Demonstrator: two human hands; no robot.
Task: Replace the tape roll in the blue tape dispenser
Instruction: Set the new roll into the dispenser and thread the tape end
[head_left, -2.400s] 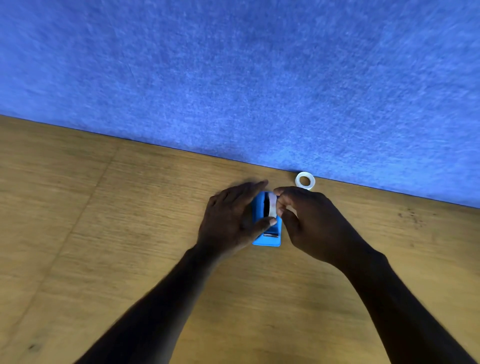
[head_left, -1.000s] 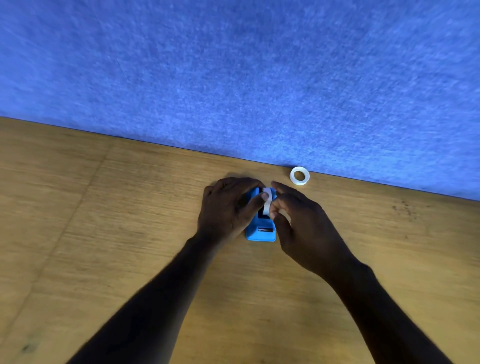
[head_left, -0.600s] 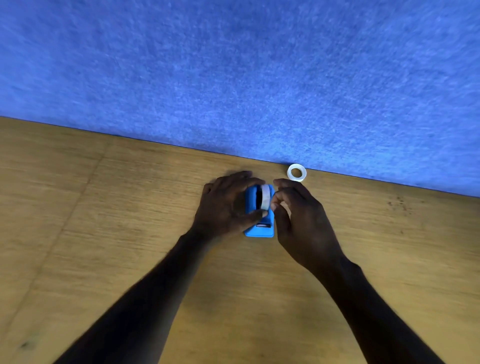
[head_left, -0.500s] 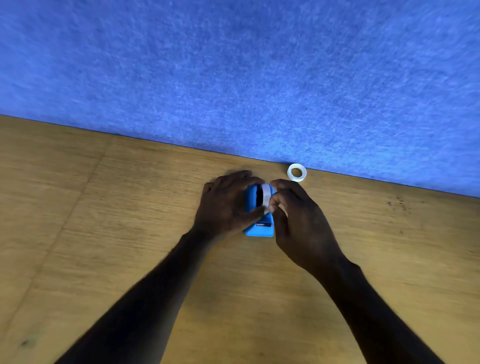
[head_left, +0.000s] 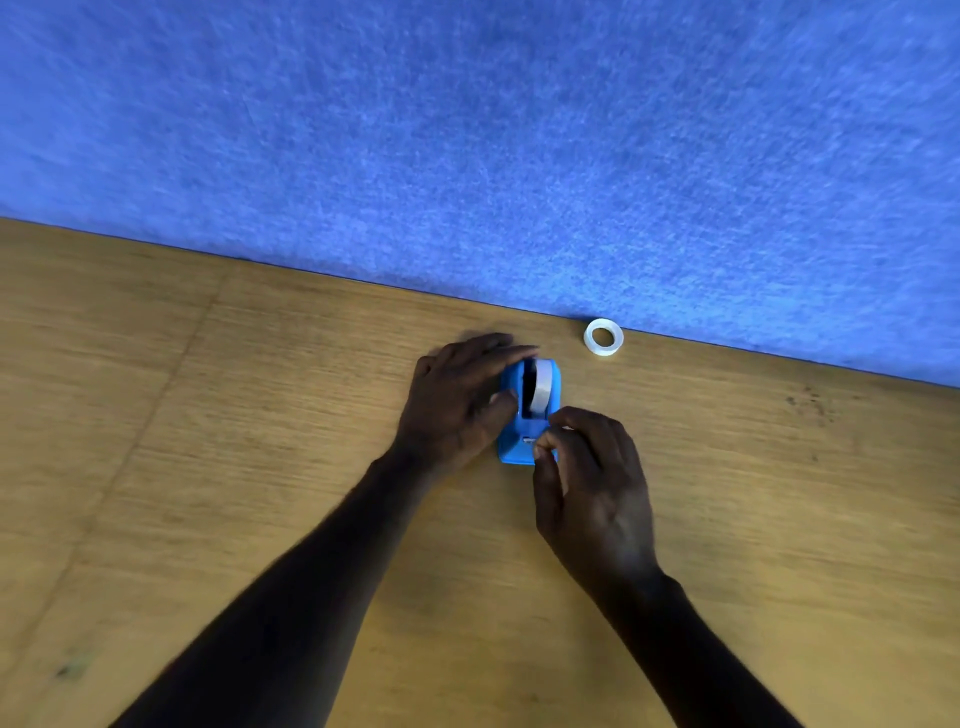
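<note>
The blue tape dispenser (head_left: 519, 447) stands on the wooden table (head_left: 260, 415), its cutter end toward me. A white tape roll (head_left: 542, 382) sits upright inside it. My left hand (head_left: 457, 400) grips the dispenser's left side, fingers curled over its far end. My right hand (head_left: 592, 478) is at the near cutter end, thumb and forefinger pinched together there on what looks like the tape's loose end; the strip itself is too thin to make out. A second, small white tape ring (head_left: 603, 338) lies flat by the wall.
A blue felt wall panel (head_left: 467, 156) rises along the table's far edge, just behind the dispenser and the loose ring. Bare wood extends to the left, right and toward me.
My right hand has moved from the top of the roll down toward me to the cutter end. The left hand keeps holding the dispenser, and the roll is now uncovered.
</note>
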